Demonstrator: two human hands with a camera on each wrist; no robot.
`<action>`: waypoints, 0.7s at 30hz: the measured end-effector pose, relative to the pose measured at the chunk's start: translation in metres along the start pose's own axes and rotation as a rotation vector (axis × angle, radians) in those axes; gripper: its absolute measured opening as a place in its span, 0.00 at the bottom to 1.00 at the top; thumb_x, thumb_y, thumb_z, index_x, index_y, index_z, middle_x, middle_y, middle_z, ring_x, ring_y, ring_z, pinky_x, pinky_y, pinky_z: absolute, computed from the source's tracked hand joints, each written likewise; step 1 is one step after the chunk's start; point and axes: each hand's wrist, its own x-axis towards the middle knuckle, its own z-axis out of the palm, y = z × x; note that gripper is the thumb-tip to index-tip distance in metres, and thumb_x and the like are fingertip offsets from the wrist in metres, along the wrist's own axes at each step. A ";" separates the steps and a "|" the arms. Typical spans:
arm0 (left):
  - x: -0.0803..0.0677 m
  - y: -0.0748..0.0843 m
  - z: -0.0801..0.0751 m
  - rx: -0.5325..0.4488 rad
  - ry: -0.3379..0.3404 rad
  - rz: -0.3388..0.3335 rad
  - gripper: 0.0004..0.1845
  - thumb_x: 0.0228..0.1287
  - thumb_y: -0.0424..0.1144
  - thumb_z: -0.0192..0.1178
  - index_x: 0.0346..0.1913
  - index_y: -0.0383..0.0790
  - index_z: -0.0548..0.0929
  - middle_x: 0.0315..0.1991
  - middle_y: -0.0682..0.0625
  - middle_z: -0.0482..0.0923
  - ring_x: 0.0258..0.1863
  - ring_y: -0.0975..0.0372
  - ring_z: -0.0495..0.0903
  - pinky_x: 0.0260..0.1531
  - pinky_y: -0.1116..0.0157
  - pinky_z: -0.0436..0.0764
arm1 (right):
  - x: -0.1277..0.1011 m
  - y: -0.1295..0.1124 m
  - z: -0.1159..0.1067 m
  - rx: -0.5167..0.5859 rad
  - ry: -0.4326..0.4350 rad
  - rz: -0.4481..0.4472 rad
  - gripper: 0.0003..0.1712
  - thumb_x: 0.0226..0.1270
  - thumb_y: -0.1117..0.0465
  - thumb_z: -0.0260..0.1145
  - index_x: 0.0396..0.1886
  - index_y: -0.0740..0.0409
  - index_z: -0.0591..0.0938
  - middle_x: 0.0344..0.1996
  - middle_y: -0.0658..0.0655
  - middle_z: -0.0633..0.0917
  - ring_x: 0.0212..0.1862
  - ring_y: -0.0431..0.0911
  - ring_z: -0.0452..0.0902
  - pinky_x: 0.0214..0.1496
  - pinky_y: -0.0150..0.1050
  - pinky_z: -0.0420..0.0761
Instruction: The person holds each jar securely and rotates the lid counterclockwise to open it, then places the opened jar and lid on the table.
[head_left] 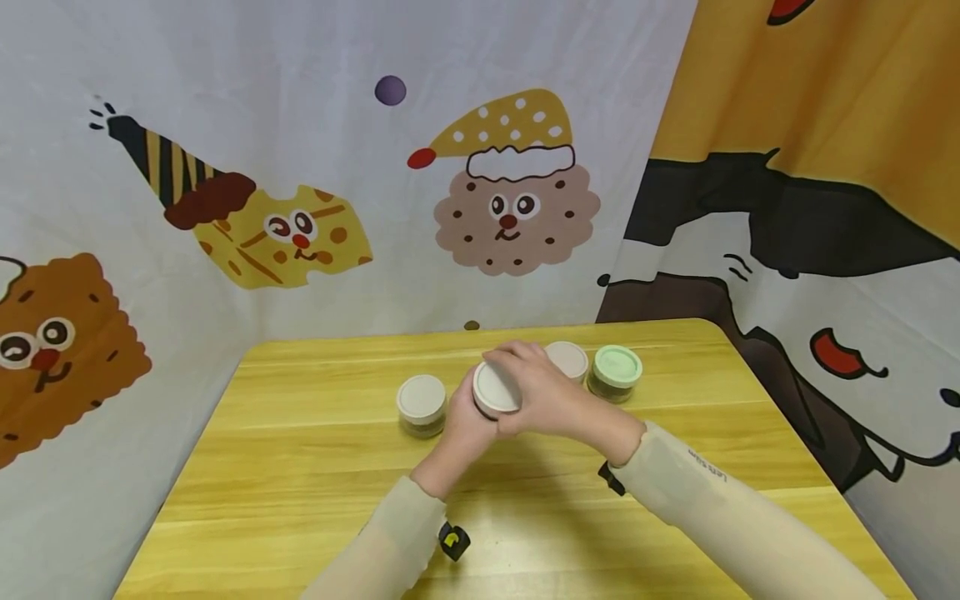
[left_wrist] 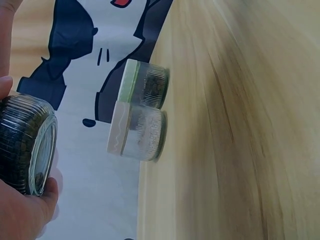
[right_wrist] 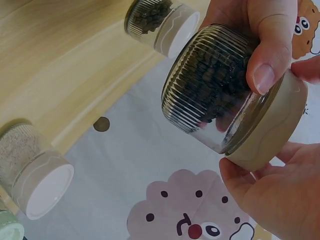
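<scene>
Above the middle of the table, a ribbed glass jar [right_wrist: 207, 82] with dark, small pieces inside is held tilted between both hands. Its cap is a white lid [head_left: 495, 390], seated on the glass. My left hand [head_left: 467, 427] grips the jar body, its thumb lying on the glass in the right wrist view. My right hand [head_left: 543, 392] holds the lid's rim with curled fingers. In the left wrist view the jar's base [left_wrist: 44, 155] faces the table side, and the lid is out of sight.
A white-lidded jar [head_left: 422, 404] with dark contents stands left of the hands. Behind the right hand is another white-lidded jar [head_left: 567, 361] with pale contents, beside a green-lidded jar [head_left: 615, 372]. The wooden table [head_left: 300, 483] meets a cartoon-printed curtain [head_left: 322, 308] at its back edge.
</scene>
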 end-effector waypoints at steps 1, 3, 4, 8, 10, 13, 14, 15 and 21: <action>0.000 0.000 0.000 0.000 -0.002 0.004 0.44 0.40 0.33 0.74 0.65 0.38 0.66 0.59 0.40 0.73 0.59 0.48 0.72 0.59 0.48 0.71 | 0.000 0.000 0.000 0.001 -0.003 -0.006 0.49 0.36 0.53 0.76 0.64 0.56 0.71 0.60 0.57 0.72 0.61 0.54 0.64 0.58 0.51 0.73; 0.000 -0.001 -0.001 -0.003 -0.007 0.010 0.43 0.42 0.33 0.73 0.65 0.38 0.66 0.59 0.40 0.73 0.59 0.48 0.72 0.60 0.48 0.71 | 0.000 0.000 0.000 0.006 -0.006 0.002 0.49 0.38 0.52 0.76 0.65 0.55 0.70 0.62 0.57 0.70 0.62 0.54 0.63 0.58 0.52 0.73; 0.000 -0.001 -0.002 0.001 -0.007 0.012 0.43 0.42 0.33 0.73 0.65 0.38 0.66 0.59 0.40 0.73 0.59 0.48 0.72 0.60 0.49 0.71 | 0.000 -0.001 0.000 0.007 -0.004 0.013 0.49 0.39 0.50 0.76 0.66 0.54 0.70 0.63 0.57 0.69 0.63 0.54 0.62 0.58 0.52 0.73; 0.000 0.001 -0.004 0.016 -0.002 0.017 0.43 0.40 0.29 0.73 0.64 0.36 0.67 0.58 0.40 0.74 0.59 0.48 0.72 0.61 0.49 0.70 | -0.001 -0.002 0.002 0.004 0.021 0.085 0.53 0.38 0.41 0.77 0.66 0.53 0.69 0.64 0.58 0.66 0.62 0.53 0.62 0.58 0.51 0.73; 0.000 0.002 -0.004 0.032 0.006 0.019 0.43 0.37 0.29 0.73 0.63 0.35 0.67 0.57 0.39 0.74 0.59 0.48 0.72 0.61 0.49 0.70 | -0.001 -0.003 0.002 -0.004 0.034 0.115 0.54 0.37 0.38 0.77 0.66 0.54 0.69 0.63 0.58 0.67 0.62 0.53 0.63 0.58 0.51 0.73; -0.001 0.003 -0.003 0.049 0.014 0.006 0.44 0.34 0.29 0.75 0.62 0.35 0.68 0.56 0.39 0.76 0.57 0.48 0.74 0.60 0.50 0.71 | -0.001 -0.003 0.003 -0.013 0.039 0.147 0.54 0.39 0.37 0.76 0.66 0.54 0.69 0.62 0.59 0.68 0.61 0.52 0.63 0.57 0.51 0.73; -0.001 0.003 -0.003 0.056 0.017 -0.003 0.45 0.33 0.30 0.75 0.62 0.36 0.69 0.56 0.39 0.76 0.57 0.48 0.74 0.60 0.50 0.71 | -0.001 -0.003 0.003 -0.013 0.040 0.152 0.53 0.40 0.37 0.76 0.66 0.54 0.69 0.61 0.58 0.68 0.61 0.52 0.63 0.57 0.51 0.73; 0.000 0.002 -0.002 0.061 0.016 -0.016 0.45 0.33 0.30 0.75 0.62 0.36 0.69 0.56 0.40 0.76 0.57 0.48 0.74 0.59 0.50 0.72 | -0.002 -0.004 0.003 -0.011 0.041 0.157 0.52 0.40 0.38 0.76 0.66 0.54 0.69 0.61 0.58 0.69 0.61 0.52 0.63 0.57 0.51 0.74; 0.000 0.002 0.000 0.089 0.016 -0.072 0.47 0.32 0.33 0.77 0.64 0.39 0.68 0.58 0.42 0.74 0.58 0.49 0.73 0.59 0.50 0.72 | -0.001 -0.004 0.003 0.000 0.049 0.144 0.47 0.41 0.44 0.76 0.63 0.54 0.72 0.60 0.58 0.70 0.60 0.53 0.65 0.56 0.52 0.74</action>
